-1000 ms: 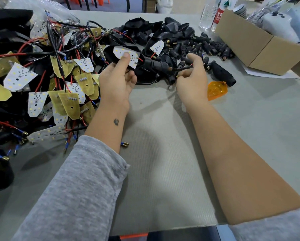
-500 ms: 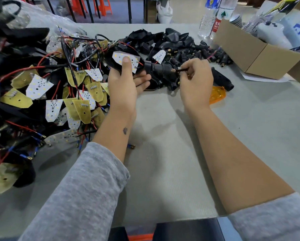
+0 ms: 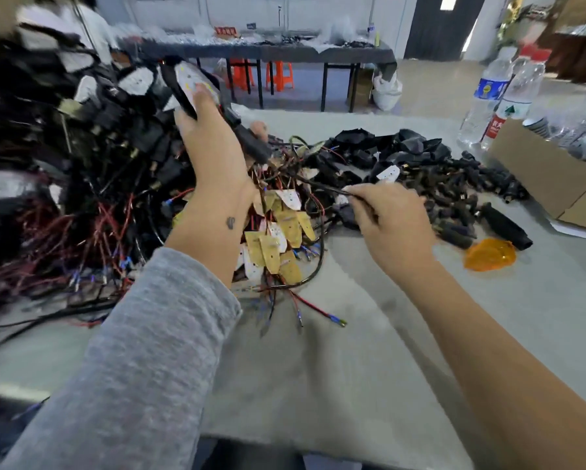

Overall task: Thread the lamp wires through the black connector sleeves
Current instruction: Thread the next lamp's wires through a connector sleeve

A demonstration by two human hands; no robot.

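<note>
Left hand: the left hand (image 3: 213,147) is raised above the wire heap, fingers wrapped round a lamp unit (image 3: 190,83) with a white LED board; a black connector sleeve (image 3: 247,140) hangs beside the palm.
Right hand: the right hand (image 3: 391,222) is lower, pinching a black wire (image 3: 315,184) running toward the sleeve.
Spare sleeves: the pile of sleeves (image 3: 454,181) lies on the table (image 3: 335,374), right of centre.
Adjacent: an orange lens (image 3: 490,255); a cardboard box (image 3: 549,178); water bottles (image 3: 498,96).
Image quality: blurred at left.

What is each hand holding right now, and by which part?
The left hand grips a lamp assembly by its black housing, raised. The right hand pinches the lamp's black wire near its free end.
</note>
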